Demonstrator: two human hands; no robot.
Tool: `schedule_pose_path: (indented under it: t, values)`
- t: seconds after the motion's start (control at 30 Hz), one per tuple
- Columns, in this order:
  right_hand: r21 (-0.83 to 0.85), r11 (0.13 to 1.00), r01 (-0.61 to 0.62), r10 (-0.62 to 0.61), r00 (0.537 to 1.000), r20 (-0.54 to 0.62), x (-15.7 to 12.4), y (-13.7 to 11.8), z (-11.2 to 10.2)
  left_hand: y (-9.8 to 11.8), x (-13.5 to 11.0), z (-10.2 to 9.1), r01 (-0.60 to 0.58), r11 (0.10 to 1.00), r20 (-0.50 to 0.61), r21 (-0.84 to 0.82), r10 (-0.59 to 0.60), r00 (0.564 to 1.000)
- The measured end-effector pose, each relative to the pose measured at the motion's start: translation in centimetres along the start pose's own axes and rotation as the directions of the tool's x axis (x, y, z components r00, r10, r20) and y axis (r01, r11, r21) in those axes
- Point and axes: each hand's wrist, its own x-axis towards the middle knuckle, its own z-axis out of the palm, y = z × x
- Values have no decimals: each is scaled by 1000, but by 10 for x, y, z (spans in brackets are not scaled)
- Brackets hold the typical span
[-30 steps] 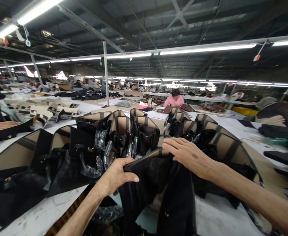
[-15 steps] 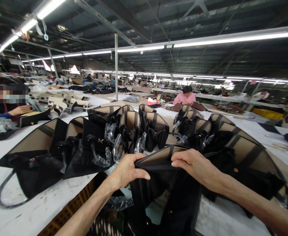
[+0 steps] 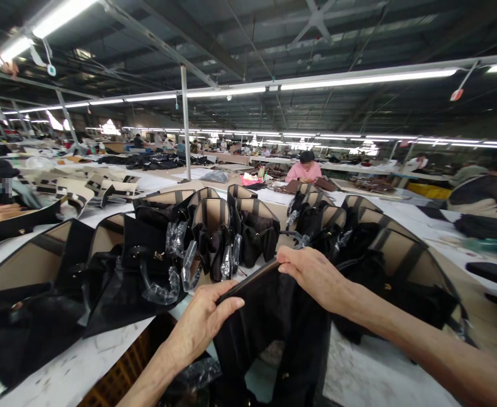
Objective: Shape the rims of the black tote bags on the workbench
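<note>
Black, flexible material forms the bag (image 3: 257,316) held upright at the near side of the white work surface (image 3: 367,373), directly before the wearer. Its rim (image 3: 252,277) slopes upward to the right and now appears nearly edge-on; half a second earlier the mouth gaped and showed beige lining, which is now out of sight. The left hand (image 3: 201,316) is clamped on the lower end, thumb across the near face; the right hand (image 3: 316,277) pinches the upper end between thumb and fingers. This change suggests that the handling centres on the rim. The bag's lower part is dark, so its support cannot be made out. Farther out, open black bags (image 3: 214,237) stand in an arc, some with plastic-wrapped handles (image 3: 159,294); beyond them sits a co-worker in pink (image 3: 303,169).
</note>
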Motion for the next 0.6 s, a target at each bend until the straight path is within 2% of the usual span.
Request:
schedule_pose_path:
  t: [0.1, 0.23, 0.4, 0.6]
  values:
    - [4, 999, -47, 47, 998, -31, 1, -4, 1, -1, 0, 1, 13, 1000, 4, -13, -13, 1000]
    - [-76, 994, -80, 81, 997, 12, 4, -9, 0, -1, 0, 4, 24, 999, -12, -30, -25, 1000]
    - [-132, 989, -63, 64, 998, 4, 6, -7, 1, -2, -1, 9, 15, 999, -38, -43, -17, 999]
    - [-120, 991, -55, 52, 998, -26, 7, -3, 4, -2, 0, 10, 38, 999, -53, -26, -39, 998]
